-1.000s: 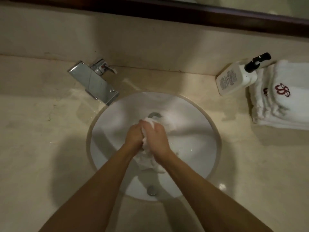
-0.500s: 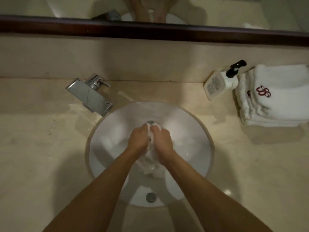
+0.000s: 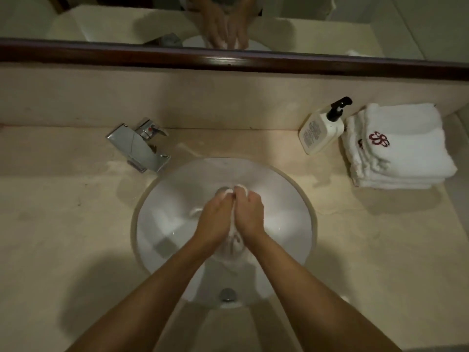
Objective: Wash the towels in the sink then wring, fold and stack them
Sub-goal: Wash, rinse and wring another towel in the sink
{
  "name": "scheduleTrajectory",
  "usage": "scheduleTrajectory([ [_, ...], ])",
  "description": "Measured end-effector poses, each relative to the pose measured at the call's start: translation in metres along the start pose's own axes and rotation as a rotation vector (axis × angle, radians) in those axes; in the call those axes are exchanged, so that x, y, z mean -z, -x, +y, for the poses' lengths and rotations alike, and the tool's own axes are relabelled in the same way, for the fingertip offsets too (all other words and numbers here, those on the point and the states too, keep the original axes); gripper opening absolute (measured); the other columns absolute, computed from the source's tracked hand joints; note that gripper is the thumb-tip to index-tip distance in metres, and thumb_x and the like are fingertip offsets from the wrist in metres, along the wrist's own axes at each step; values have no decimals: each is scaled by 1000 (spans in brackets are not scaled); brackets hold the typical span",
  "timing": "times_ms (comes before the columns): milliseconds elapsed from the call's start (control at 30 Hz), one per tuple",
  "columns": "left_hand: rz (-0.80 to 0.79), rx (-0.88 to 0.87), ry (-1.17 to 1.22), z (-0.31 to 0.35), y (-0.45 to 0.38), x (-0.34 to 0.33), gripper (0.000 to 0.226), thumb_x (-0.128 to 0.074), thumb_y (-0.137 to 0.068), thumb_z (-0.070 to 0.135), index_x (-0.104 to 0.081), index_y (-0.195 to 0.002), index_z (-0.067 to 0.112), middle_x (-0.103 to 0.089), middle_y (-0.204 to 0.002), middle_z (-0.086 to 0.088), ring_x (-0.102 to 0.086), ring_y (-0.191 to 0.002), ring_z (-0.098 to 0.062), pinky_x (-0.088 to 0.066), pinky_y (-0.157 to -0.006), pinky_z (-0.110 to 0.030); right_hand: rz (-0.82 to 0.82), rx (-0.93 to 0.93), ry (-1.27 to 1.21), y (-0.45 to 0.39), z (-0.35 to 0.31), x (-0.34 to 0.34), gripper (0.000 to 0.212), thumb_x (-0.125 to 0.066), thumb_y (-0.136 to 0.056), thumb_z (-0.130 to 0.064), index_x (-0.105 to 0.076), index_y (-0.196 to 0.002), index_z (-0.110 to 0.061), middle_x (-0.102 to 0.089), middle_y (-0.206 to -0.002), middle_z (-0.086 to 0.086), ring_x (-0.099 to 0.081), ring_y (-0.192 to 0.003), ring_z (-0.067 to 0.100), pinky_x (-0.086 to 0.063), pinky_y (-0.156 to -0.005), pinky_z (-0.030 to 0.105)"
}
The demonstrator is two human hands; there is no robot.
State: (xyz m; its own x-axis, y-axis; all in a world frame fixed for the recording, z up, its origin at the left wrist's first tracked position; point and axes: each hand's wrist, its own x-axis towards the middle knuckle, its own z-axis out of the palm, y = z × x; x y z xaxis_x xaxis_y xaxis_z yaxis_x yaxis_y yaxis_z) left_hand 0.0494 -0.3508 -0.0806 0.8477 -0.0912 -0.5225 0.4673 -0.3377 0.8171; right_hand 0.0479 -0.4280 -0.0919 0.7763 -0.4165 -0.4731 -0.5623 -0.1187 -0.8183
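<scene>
Both hands clench one wet white towel (image 3: 234, 240) over the middle of the sink (image 3: 291, 189): left hand (image 3: 218, 217) and right hand (image 3: 250, 214) wrapped tight around it, likely wringing. Folded towels (image 3: 401, 153) stacked at countertop's far right corner. Folding and stacking of this one remain.

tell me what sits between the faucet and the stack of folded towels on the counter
In the head view, a white pump bottle stands between the faucet and the folded towels, touching the towels' left edge.

Dim beige marble counter (image 3: 63, 237), dark-framed mirror (image 3: 330, 29) above the backsplash (image 3: 177, 97)
</scene>
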Motion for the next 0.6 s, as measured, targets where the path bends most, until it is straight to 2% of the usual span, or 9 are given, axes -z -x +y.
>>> scheduleTrajectory([
  [67, -30, -81, -62, -3, 0, 2, 34, -36, -106, 33, -65, -109, 16, -69, -100, -3, -65, -95, -14, -51, -83, -25, -73, -73, -115, -7, -3, 3, 42, -39, -103, -25, -68, -74, -16, -70, -78, 8, -68, -87, 29, -52, -73, 35],
  [167, 64, 7, -11, -15, -22, 24, 36, -36, -105, 26, -54, -134, 17, -57, -137, -9, -54, -124, -21, -42, -105, -32, -237, -124, -74, 14, 8, -9, 39, -38, -106, -28, -68, -109, -4, -72, -107, 15, -68, -103, 29, -54, -91, 39],
  [233, 82, 44, -132, -22, -18, 32, 47, -38, -102, 18, -37, -149, 13, -40, -153, -8, -39, -139, -24, -30, -113, -33, -261, -158, 28, 27, 25, -13, 37, -43, -104, -34, -63, -124, -10, -68, -118, 11, -65, -106, 25, -54, -92, 36],
  [300, 83, 71, -103, -33, -4, 35, 53, -45, -96, 8, -38, -148, 11, -45, -148, -9, -44, -134, -26, -34, -110, -33, -231, -197, -69, 26, 43, -1, 34, -48, -99, -34, -63, -124, -15, -70, -114, 10, -68, -103, 26, -56, -94, 45],
  [333, 80, 136, 21, -40, 3, 40, 53, -47, -91, 3, -45, -144, 10, -50, -143, -11, -50, -128, -28, -39, -108, -36, -202, -186, -167, 23, 54, 8, 29, -49, -98, -27, -65, -120, -16, -72, -110, 11, -71, -98, 25, -57, -90, 46],
  [400, 53, 373, 593, -56, 6, 58, 48, -48, -77, -1, -60, -123, 1, -57, -133, -24, -58, -116, -39, -46, -103, -47, -160, -295, -515, 23, 72, 29, 28, -46, -95, -5, -70, -107, -13, -69, -106, 18, -72, -91, 24, -60, -80, 40],
  [467, -15, 565, 946, -74, 16, 68, 36, -49, -77, 10, -63, -105, -8, -63, -119, -29, -62, -109, -42, -48, -99, -49, -269, -404, -947, 32, 86, 49, 46, -41, -87, 2, -64, -126, -6, -59, -129, 27, -62, -118, 38, -48, -103, 54],
  [533, -108, 632, 939, -79, 31, 66, 38, -50, -92, 26, -66, -105, -6, -67, -113, -25, -65, -104, -38, -50, -93, -44, -334, -500, -1144, 42, 89, 62, 56, -43, -86, -11, -51, -141, -4, -51, -142, 26, -46, -134, 44, -27, -116, 60],
  [600, -135, 602, 878, -73, 36, 59, 36, -52, -98, 30, -68, -110, 0, -70, -108, -23, -69, -95, -34, -56, -84, -42, -362, -487, -1096, 42, 86, 60, 53, -45, -94, -26, -52, -142, -5, -54, -141, 23, -48, -133, 40, -27, -118, 55],
])
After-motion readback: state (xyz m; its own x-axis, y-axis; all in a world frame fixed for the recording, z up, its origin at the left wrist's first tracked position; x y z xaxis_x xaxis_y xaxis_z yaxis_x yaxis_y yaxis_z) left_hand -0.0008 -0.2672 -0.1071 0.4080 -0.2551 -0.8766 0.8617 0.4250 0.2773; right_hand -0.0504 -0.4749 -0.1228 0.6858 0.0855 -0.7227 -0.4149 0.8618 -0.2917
